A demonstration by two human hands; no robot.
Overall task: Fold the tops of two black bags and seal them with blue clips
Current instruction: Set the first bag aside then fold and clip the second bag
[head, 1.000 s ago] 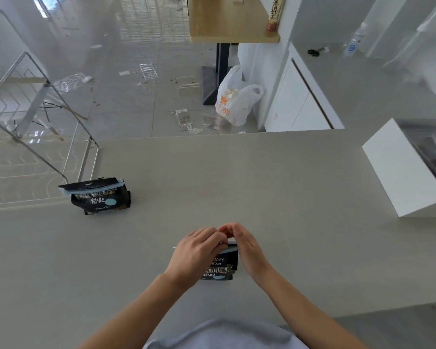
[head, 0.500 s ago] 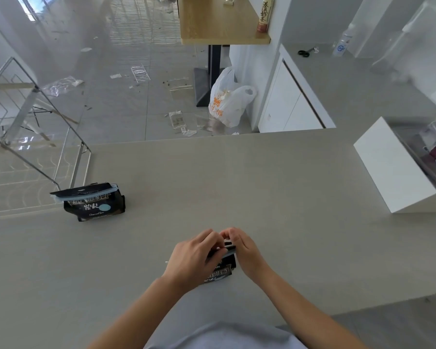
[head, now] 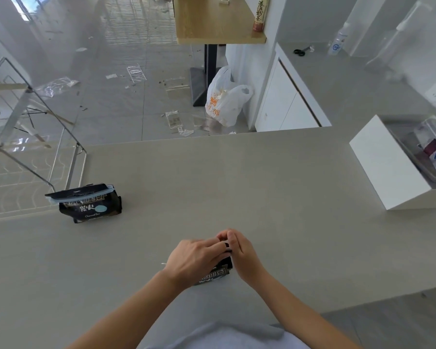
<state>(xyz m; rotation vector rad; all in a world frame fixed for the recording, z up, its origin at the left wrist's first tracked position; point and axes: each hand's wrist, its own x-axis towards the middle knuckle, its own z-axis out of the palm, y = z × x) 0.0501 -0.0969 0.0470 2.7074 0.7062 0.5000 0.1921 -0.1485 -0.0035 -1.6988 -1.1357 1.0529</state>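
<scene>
A black bag [head: 215, 273] stands on the grey counter [head: 275, 197] near its front edge, mostly covered by my hands. My left hand [head: 191, 260] lies over its top from the left and my right hand [head: 239, 250] pinches the top from the right; both are closed on the bag. A thin pale tip of a clip [head: 163, 264] pokes out left of my left hand. A second black bag [head: 91, 207] stands far to the left, its top folded down and held by a blue clip [head: 81, 195].
A white open box [head: 388, 167] with packets inside sits at the counter's right. A wire rack [head: 35, 137] stands at the left edge, close behind the clipped bag. Beyond the counter's far edge lie the floor, a white plastic bag and a wooden table.
My hands have pressed the near bag's top lower and closed over it more tightly; the pale clip strip seen at the bag's top a second ago is now hidden. The left bag has stayed put.
</scene>
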